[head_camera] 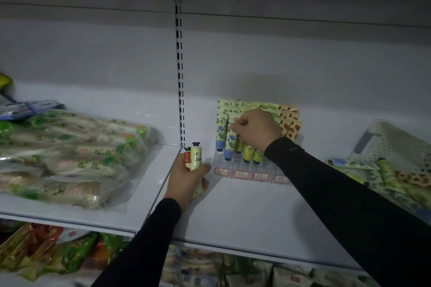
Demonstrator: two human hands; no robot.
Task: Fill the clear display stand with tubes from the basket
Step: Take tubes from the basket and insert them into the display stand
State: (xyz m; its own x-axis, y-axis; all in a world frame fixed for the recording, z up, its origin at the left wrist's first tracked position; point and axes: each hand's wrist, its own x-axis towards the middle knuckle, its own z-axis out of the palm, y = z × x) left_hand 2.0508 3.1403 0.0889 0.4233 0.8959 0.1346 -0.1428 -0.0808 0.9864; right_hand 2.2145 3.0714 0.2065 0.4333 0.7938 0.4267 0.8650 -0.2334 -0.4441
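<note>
Tubes (pixel 235 144) stand in the clear display stand (pixel 247 170) on the white shelf (pixel 245 212), long axes near vertical, black caps down, flat crimped ends up, leaning slightly back toward the rear wall. Right hand (pixel 254 129) is at the front rows, fingers curled and pinching the top of a blue-flowered tube (pixel 231 140) that sits cap-down in the stand; the hand covers the middle tubes, so their tops are hidden. Left hand (pixel 190 176) rests on the shelf just left of the stand, fingers wrapped round two upright tubes, a yellow-green tube (pixel 196 156) with cap up and a red tube (pixel 186 157) behind it, mostly hidden. Stand's front lip carries red-bordered labels (pixel 241 174), text too small to read. White perforated basket (pixel 396 147) lies tipped at the right, cut off by the frame edge, with loose tubes (pixel 382 172) spilling out lying flat in mixed directions. Bagged goods (pixel 70 154) fill the neighbouring shelf at left.
</note>
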